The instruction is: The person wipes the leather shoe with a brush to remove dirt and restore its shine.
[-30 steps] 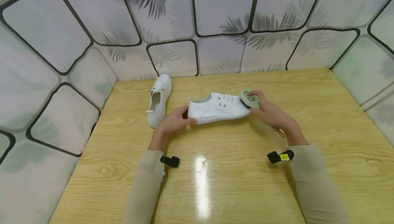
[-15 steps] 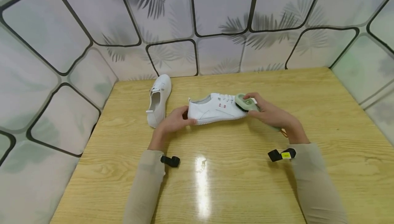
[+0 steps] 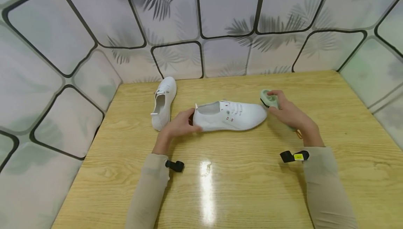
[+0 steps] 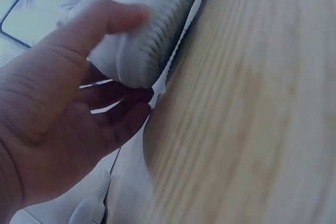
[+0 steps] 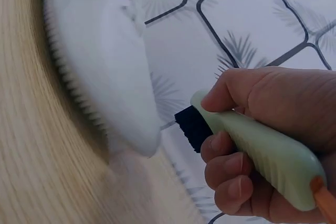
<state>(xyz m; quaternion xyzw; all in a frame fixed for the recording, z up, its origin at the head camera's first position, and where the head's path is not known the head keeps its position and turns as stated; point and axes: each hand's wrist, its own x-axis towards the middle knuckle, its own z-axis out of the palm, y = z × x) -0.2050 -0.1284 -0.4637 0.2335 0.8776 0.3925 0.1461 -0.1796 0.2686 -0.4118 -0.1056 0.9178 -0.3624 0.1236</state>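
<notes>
A white lace-up shoe (image 3: pixel 231 116) lies crosswise on the table, toe to the right, its opening facing up. My left hand (image 3: pixel 181 123) grips it at the heel. In the left wrist view the thumb (image 4: pixel 118 17) presses the shoe's side near the toothed sole edge, and the fingers curl behind the heel. A pale green scrub brush (image 5: pixel 262 148) with black bristles (image 5: pixel 194 128) is gripped in my right hand (image 3: pixel 291 115), thumb on top and fingers wrapped underneath. The bristles stand just off the toe, apart from the shoe.
The other white shoe (image 3: pixel 164 103) stands on the left of the wooden table (image 3: pixel 245 183), toe toward the back, close beside my left hand. Patterned panels (image 3: pixel 226 56) wall the table at the back and sides. An orange cord (image 5: pixel 324 200) hangs from the brush handle.
The brush has come off the shoe's toe and moved right with my right hand. The shoe has rolled, so more of its opening and top shows. My left hand stays at the heel.
</notes>
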